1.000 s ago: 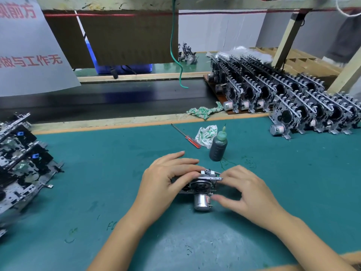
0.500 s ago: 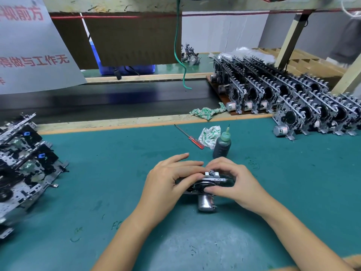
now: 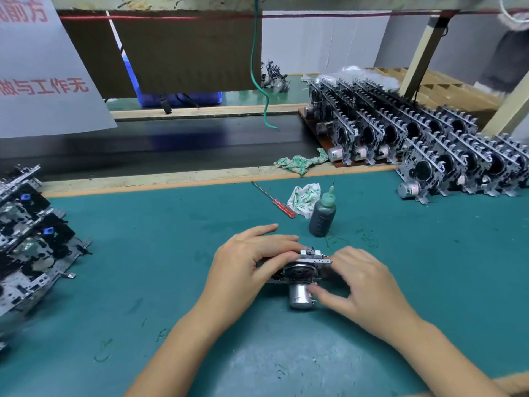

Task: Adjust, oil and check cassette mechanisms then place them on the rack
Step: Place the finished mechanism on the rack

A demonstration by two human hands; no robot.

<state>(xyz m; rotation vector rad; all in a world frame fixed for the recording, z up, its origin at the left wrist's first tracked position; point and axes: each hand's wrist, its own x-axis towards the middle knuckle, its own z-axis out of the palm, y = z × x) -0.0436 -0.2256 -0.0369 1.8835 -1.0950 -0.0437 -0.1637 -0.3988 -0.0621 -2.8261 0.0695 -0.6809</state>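
A cassette mechanism [image 3: 300, 272] with a silver motor can facing me stands on the green mat in front of me. My left hand [image 3: 246, 262] grips its left side, fingers curled over the top edge. My right hand [image 3: 363, 285] sits at its right side, the thumb touching near the motor and the fingers curled at the top right corner. A dark oil bottle [image 3: 323, 214] with a green needle cap stands just behind. Rows of upright mechanisms fill the rack [image 3: 317, 138] at the back right.
A red-handled screwdriver [image 3: 274, 200] and a white-green rag [image 3: 305, 196] lie behind the bottle. Another rag [image 3: 300, 163] lies on the wooden edge. A stack of mechanisms [image 3: 28, 245] sits at the left. A black conveyor belt [image 3: 171, 144] runs across behind the mat.
My right hand came in over the mechanism's top half a second ago, then slid back to its right side with the thumb by the motor. The left hand kept its grip.
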